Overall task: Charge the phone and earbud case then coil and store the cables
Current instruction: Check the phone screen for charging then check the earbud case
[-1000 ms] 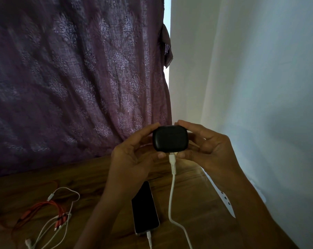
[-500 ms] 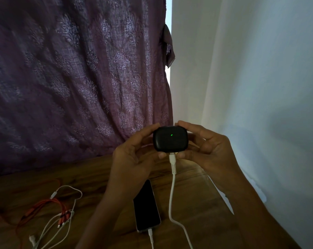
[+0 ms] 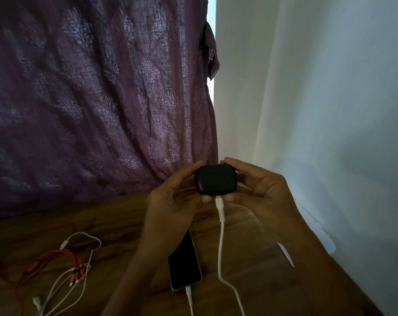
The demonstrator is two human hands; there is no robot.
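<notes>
I hold a black earbud case [image 3: 215,179] in the air above the wooden table [image 3: 115,215]. My left hand [image 3: 170,199] grips its left side with thumb and fingers. My right hand [image 3: 257,190] grips its right side. A white cable [image 3: 221,238] is plugged into the case's underside and hangs down to the table. Below, a dark phone [image 3: 184,263] lies flat on the table with a second white cable [image 3: 189,297] plugged into its near end.
A tangle of orange cables [image 3: 45,261] and white cables [image 3: 79,252] lies on the table at the lower left. A purple patterned curtain [image 3: 97,99] hangs behind. A white wall [image 3: 330,110] borders the table on the right.
A green light showed on the case half a second ago and is now off. Both hands and the case have stayed almost still.
</notes>
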